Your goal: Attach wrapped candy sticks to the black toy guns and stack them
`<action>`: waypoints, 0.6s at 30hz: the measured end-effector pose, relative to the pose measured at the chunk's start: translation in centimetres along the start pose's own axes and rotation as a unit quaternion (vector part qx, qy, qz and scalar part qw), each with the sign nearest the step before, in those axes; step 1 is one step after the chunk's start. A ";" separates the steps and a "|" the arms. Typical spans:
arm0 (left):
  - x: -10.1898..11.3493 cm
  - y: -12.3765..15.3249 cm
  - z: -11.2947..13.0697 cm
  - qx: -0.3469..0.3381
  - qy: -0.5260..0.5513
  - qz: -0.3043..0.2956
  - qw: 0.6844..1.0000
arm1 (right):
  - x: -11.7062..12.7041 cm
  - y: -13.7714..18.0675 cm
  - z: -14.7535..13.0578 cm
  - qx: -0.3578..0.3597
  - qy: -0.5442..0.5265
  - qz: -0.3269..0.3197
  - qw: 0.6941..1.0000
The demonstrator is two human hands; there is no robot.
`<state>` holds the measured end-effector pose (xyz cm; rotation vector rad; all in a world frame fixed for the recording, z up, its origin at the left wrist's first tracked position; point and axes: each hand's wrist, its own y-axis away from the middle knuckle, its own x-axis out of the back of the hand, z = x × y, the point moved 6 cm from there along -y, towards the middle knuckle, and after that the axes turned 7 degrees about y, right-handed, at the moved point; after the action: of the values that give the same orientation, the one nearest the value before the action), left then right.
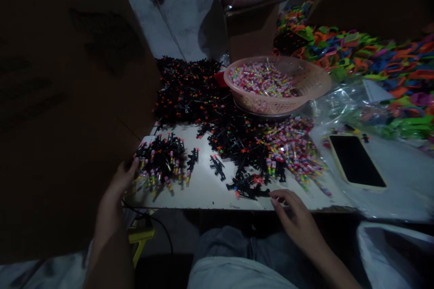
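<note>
My left hand [122, 178] is at the left end of the white table, thumb apart from the fingers, against a pile of black toy guns with candy-filled tubes [162, 162]. Its fingertips are partly lost in shadow. At the front edge, my right hand [294, 212] has thumb and forefinger closed on the end of a black toy gun [261, 192]. Beside that gun lie more toy guns with orange tips [244, 180]. One toy gun [217, 167] lies singly, and another with a tube [191, 165] lies nearer the left pile.
Loose candy tubes [291, 144] are heaped at centre right, below a pink basket [271, 104] of small candies. A large mound of black toy guns [190, 90] fills the back. A phone [357, 160] rests on clear plastic. Cardboard [68, 99] walls the left.
</note>
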<state>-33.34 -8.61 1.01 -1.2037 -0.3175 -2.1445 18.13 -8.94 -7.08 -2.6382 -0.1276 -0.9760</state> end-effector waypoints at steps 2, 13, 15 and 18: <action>-1.2 -0.4 0.3 0.008 0.028 -0.032 0.999 | 0.0 0.0 0.0 -0.001 0.001 0.000 1.000; -3.8 -1.8 1.9 0.039 0.068 -0.119 0.990 | -0.1 0.0 -0.3 0.002 -0.003 -0.011 1.000; -3.5 -1.7 2.1 0.030 0.060 -0.099 0.993 | 0.1 -0.1 0.1 0.005 0.008 -0.002 1.000; -3.5 -0.2 4.2 -0.068 -0.016 -0.028 0.997 | 0.4 -0.4 0.8 0.016 0.046 0.023 0.999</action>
<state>-29.34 -4.86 0.42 -1.3219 -0.2248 -2.2279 18.86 -8.35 -7.23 -2.5500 -0.0606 -1.0678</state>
